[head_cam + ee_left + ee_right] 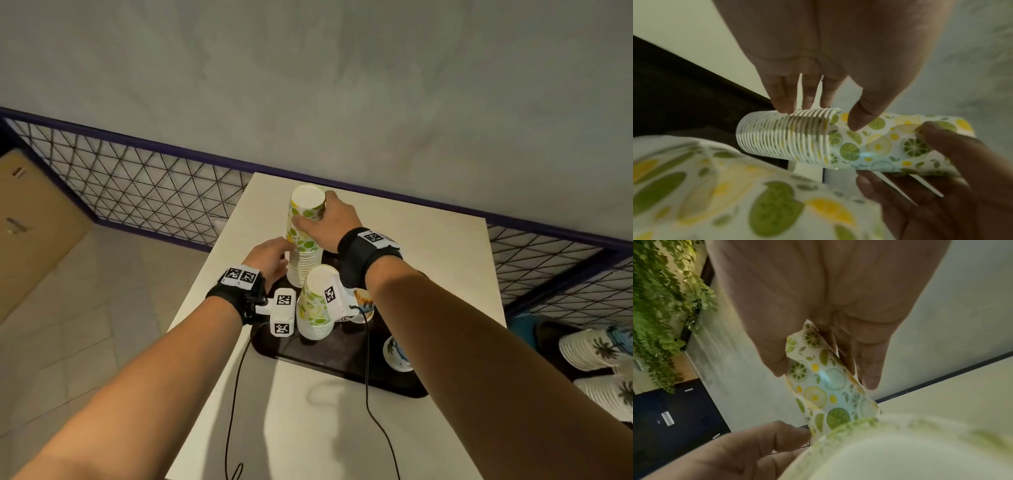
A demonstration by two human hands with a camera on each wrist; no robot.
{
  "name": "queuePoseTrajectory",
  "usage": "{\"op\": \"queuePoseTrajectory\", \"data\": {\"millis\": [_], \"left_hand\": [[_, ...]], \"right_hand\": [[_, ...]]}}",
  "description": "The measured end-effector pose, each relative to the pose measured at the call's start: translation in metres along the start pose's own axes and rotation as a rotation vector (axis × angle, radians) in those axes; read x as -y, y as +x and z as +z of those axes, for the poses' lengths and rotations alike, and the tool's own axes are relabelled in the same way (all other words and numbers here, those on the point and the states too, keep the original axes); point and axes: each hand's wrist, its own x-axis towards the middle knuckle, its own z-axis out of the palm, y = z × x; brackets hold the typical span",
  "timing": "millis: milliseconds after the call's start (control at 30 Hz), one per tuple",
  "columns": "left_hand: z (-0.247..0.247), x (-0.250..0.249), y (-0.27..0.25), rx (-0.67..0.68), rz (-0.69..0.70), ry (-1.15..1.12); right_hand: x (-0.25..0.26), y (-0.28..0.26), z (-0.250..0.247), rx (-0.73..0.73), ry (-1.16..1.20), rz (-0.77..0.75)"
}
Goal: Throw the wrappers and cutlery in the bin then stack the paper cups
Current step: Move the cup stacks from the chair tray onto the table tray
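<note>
A tall stack of upside-down lemon-and-lime paper cups (303, 240) stands at the far end of a dark tray (342, 363). My right hand (317, 217) grips the stack's upper cups, thumb in front and fingers behind. My left hand (279, 257) pinches the ribbed rims lower down. In the left wrist view my left hand (824, 113) holds the stack (869, 142) between thumb and fingers, with my right hand (931, 186) curled round the patterned part. The right wrist view shows my right hand (824, 374) round the top cup (822, 391).
A shorter lemon-print stack (317, 305) stands just in front on the tray, beside an orange-print cup (363, 303) and a blue-print cup (397, 353). The white table (445, 260) ends near a wire fence (137, 192). More cup stacks (596, 349) lie to the right.
</note>
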Motion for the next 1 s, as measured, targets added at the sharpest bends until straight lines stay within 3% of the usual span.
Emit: {"op": "queuePoseTrajectory", "data": {"millis": [100,267,400,500,600,700,833,933,1000], "left_hand": [[-0.001,0.004,-0.001,0.025,0.001,0.03],[-0.016,0.0,-0.016,-0.099,0.17,0.163],[-0.037,-0.003,-0.064,-0.22,0.404,0.272],[-0.032,0.012,-0.115,-0.21,0.57,0.401],[-0.011,0.041,-0.165,-0.092,0.621,0.466],[0.026,0.074,-0.199,0.01,0.623,0.58],[0.101,0.121,-0.219,0.173,0.592,0.791],[0.17,0.157,-0.222,0.337,0.58,0.825],[0.222,0.184,-0.222,0.454,0.58,0.84]], "right_hand": [[0.001,0.003,0.0,0.019,-0.027,-0.002],[-0.002,-0.008,-0.021,0.062,-0.033,-0.003],[-0.014,-0.047,-0.059,-0.047,0.064,-0.042],[-0.044,-0.1,-0.091,-0.199,0.18,-0.09],[-0.095,-0.169,-0.12,-0.316,0.257,-0.134],[-0.162,-0.235,-0.145,-0.456,0.121,-0.166],[-0.257,-0.325,-0.186,-0.604,0.061,0.01],[-0.313,-0.387,-0.217,-0.667,0.096,0.187],[-0.346,-0.421,-0.238,-0.756,0.0,0.275]]}}
